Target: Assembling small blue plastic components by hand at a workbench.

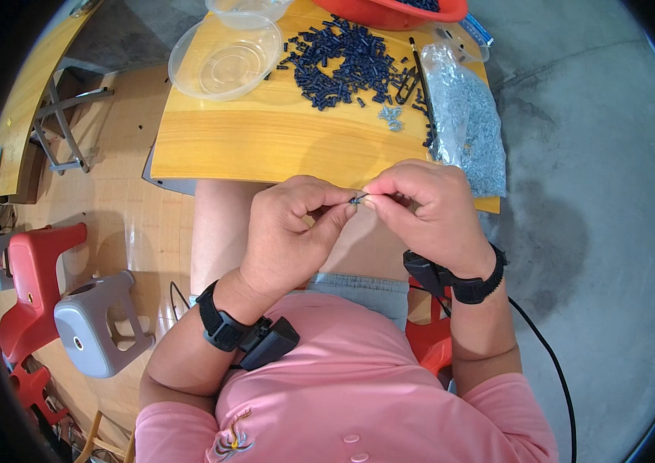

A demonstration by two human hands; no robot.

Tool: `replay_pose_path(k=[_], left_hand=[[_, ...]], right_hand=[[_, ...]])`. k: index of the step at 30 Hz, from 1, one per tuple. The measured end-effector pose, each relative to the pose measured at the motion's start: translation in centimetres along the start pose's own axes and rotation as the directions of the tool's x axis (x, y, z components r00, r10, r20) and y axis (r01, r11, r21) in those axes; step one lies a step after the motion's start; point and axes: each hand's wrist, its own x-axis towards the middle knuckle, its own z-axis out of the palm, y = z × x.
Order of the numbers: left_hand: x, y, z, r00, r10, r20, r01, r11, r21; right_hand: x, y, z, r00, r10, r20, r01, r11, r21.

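Just past the near edge of the yellow table (227, 143), above my lap, my hands meet fingertip to fingertip. My left hand (292, 231) pinches a tiny dark piece (355, 201) between thumb and forefinger. My right hand (431, 212) is closed in a pinch right beside it, on what looks like a thin dark end of the same piece; the fingertips cover most of it. Beyond them lies a heap of small dark blue plastic pieces (343, 65). A few small clear bits (391, 118) sit at its near side.
A clear bag of small bits (466, 116) lies along the table's right side, beside a thin black rod (421, 65) and a small black tool (408, 85). A clear round tub (227, 58) and red basin (370, 17) stand farther back. Stools (99, 324) stand left.
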Motion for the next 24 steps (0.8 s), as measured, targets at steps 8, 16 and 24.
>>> replay_pose_path(k=[8,16,24], left_hand=[[-0.1,-0.1,-0.1,0.999,0.003,-0.053,-0.002,1.000,0.024],[-0.2,0.1,-0.2,0.994,0.072,-0.086,-0.062,0.991,0.115],[-0.6,0.3,0.0,0.993,0.005,-0.114,0.000,0.999,0.042]], right_hand=[[0.1,-0.3,0.5,0.994,0.111,-0.021,-0.109,0.989,0.095],[-0.2,-0.5,1.5,0.991,0.073,-0.109,-0.066,0.996,0.065],[-0.5,-0.4,1.7,0.991,0.104,-0.090,-0.091,0.987,0.134]])
